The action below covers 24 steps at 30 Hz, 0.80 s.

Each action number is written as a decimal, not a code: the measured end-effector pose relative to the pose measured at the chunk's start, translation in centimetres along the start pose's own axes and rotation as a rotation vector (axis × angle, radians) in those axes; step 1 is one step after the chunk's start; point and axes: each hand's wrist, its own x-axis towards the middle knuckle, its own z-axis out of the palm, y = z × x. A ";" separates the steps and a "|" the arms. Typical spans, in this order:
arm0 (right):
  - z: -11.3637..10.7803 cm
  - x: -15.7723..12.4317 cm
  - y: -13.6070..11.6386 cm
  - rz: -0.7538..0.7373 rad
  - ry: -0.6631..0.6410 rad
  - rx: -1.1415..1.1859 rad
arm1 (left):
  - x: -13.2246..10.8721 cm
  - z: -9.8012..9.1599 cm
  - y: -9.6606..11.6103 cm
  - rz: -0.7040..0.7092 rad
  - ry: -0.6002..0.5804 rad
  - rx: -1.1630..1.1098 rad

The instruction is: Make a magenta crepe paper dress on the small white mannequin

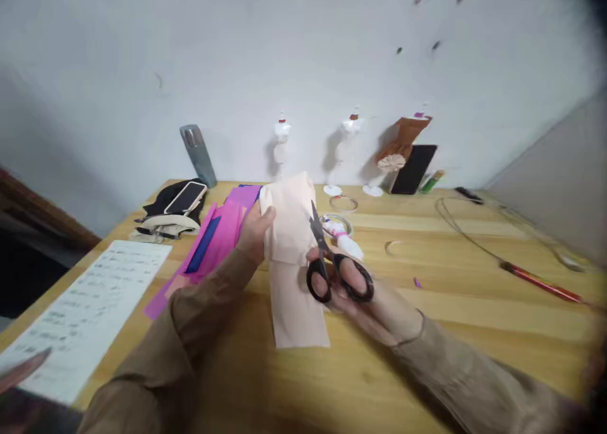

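My left hand [256,233] grips the left edge of a folded piece of pale peach crepe paper [298,314], thumb in front. The upper part of the sheet is folded over, and its lower end hangs down above the table. In my right hand [353,301] is a pair of black-handled scissors [327,250], with fingers through the loops. The blades point up, slightly parted, close to the right edge of the peach paper. Whether my right fingertips also touch the paper, I cannot tell. Pink crepe paper strips [220,235] with a dark blue piece [203,244] lie beside my left hand.
Behind stand white flower-like stands, one with brown paper [410,133], beside a dark tablet [413,169]. A grey bottle [198,155], a phone [186,197] and a written sheet [90,314] are left. A red pen-like tool [540,281] with a cord lies right. Another person's fingers [23,371] show at lower left.
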 end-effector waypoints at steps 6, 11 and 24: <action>0.7 -0.2 -0.1 -0.018 -0.044 -0.068 | -0.2 0.4 0.2 0.025 -0.035 -0.006; 0.8 -0.1 -0.1 -0.025 -0.059 -0.108 | -0.2 0.3 0.3 0.020 -0.044 0.013; 0.9 -0.2 -0.2 0.001 -0.087 -0.050 | -0.2 0.1 0.7 -0.005 -0.089 -0.003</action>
